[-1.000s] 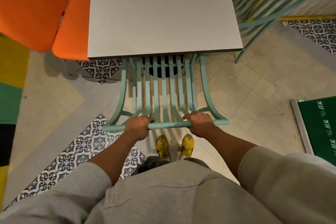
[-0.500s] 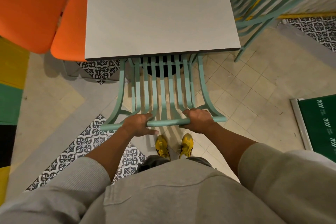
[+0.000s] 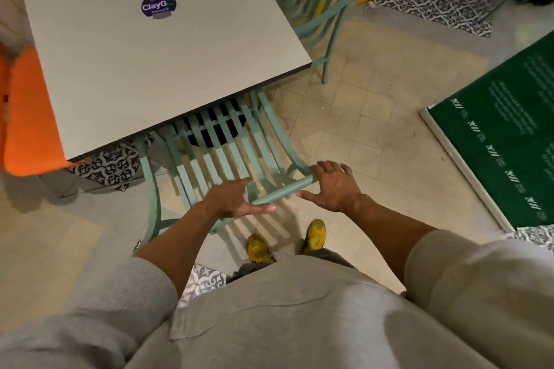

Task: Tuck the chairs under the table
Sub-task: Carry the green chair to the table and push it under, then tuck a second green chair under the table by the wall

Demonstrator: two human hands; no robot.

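**Hands spread at the top rail of a tucked chair**

Both hands lie loosely on the mint-green slatted metal chair (image 3: 215, 153), its seat already beneath the pale grey square counter (image 3: 156, 48) ahead of them. To finish well, release evenly so the chair sits square. Left hand (image 3: 236, 201): fingers spread, thumb under the top rail (image 3: 281, 193), touching, not gripping. Right hand (image 3: 332, 186): spread, fingertips resting on the rail's end.

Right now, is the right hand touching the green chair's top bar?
Touching. In the head view the right hand lies open on the end of the chair's top bar, fingers spread over it, not curled.
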